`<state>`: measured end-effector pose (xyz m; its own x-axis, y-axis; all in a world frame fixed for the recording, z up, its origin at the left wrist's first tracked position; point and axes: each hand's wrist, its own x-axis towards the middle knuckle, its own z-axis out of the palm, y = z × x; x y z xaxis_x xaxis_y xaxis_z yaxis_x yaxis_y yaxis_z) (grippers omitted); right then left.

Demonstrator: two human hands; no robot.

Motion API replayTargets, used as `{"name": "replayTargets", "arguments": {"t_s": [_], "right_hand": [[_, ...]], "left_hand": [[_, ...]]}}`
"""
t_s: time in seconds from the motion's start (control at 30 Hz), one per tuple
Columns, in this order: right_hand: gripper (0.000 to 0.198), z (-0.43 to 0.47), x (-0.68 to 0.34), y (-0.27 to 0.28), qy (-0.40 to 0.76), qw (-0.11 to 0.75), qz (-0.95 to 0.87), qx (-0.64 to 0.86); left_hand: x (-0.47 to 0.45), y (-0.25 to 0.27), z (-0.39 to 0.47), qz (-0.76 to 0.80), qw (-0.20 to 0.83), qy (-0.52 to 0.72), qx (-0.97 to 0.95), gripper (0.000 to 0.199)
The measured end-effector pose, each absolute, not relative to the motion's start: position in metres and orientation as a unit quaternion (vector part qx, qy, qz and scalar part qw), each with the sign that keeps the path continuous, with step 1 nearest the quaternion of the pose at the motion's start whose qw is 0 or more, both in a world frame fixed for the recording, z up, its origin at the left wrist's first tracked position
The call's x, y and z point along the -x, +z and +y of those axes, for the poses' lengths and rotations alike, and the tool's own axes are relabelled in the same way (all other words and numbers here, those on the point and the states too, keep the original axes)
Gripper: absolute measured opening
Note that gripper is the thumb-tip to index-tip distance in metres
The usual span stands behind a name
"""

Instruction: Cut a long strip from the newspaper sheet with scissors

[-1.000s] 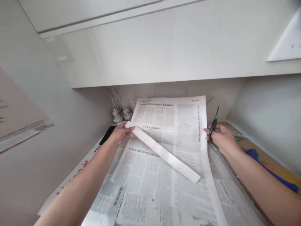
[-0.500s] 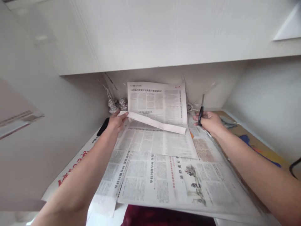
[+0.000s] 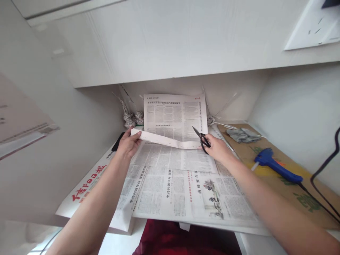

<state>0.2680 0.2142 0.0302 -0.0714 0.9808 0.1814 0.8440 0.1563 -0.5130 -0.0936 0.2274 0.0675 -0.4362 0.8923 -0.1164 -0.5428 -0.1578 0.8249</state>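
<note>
A: Where is the paper strip (image 3: 164, 140)?
B: Just above the middle of the frame, a long white band running from centre-left, lying across the open newspaper (image 3: 175, 161). Its far part leans up against the back wall.

A: Who has hold of it?
B: The left hand (image 3: 129, 144) pinches the strip's left end, fingers closed on it. The right hand (image 3: 217, 148) sits at the strip's right end, closed around a pair of black scissors (image 3: 202, 139), blades parted slightly and pointing to the upper left.

A: Do the blades touch the strip?
B: They are right at its right end; I cannot tell whether they bite into it.

A: What lies around that?
B: More newspaper sheets cover the worktop (image 3: 255, 244) toward the lower frame, one at the lower left with large red characters (image 3: 87, 184). A dark flat object (image 3: 118, 141) lies just left of the left hand. Two small bundles of twisted paper (image 3: 132, 118) stand at the back corner.

A: And to the right?
B: A brown cardboard sheet (image 3: 292, 191) carrying a blue glue gun (image 3: 276, 165) with a black cord (image 3: 324, 170), and a grey crumpled cloth (image 3: 241, 134) farther back. A white cabinet (image 3: 170, 39) fills the top.
</note>
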Motion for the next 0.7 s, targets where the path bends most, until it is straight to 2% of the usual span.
{"name": "replayTargets", "arguments": {"t_s": [0.1,0.23,0.4,0.7], "right_hand": [[0.034,0.216,-0.265,0.021,0.122,0.234,-0.727,0.634],[0.034,0.22,-0.265,0.012,0.111,0.225,-0.739,0.625],[0.034,0.217,-0.262,0.009,0.092,0.231,-0.744,0.62],[0.031,0.209,-0.258,0.009,0.072,0.236,-0.755,0.608]], "left_hand": [[0.098,0.062,0.226,0.432,0.495,0.729,-0.192,0.029],[0.103,0.056,0.234,0.438,0.489,0.737,-0.161,0.038],[0.086,0.049,0.25,0.445,0.514,0.718,-0.147,0.038],[0.018,0.011,0.24,0.453,0.63,0.577,-0.255,0.035]]}}
